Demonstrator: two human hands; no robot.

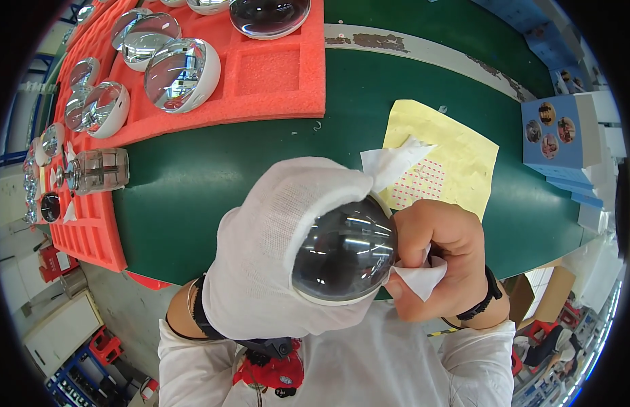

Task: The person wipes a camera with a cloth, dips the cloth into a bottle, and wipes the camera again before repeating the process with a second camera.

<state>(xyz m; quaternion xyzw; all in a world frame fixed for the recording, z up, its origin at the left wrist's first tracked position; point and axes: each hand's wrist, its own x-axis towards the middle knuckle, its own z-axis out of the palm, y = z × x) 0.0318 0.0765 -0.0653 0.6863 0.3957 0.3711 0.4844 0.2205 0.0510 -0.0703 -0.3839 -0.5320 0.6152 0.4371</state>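
My left hand [260, 230], in a white knit glove, is closed around a glossy dark dome [345, 251] with a white rim. The dome's curved face is turned up and reflects strip lights. At its right edge, my bare right hand [444, 254] pinches a folded white wipe [423, 277] against or right beside the rim; whether it touches the dome I cannot tell. Past the dome, a second white wipe [396, 163] lies crumpled over the corner of a yellow sheet [457, 146] bearing rows of small red marks. The left fingertip is close to that wipe.
A red foam tray [274, 112] at the far left holds several clear-topped domes [182, 74] and a dark one [271, 13]. Below it stands a clear dispenser bottle [101, 169] beside more red foam. A blue box [556, 132] stands on the right of the green table [179, 197].
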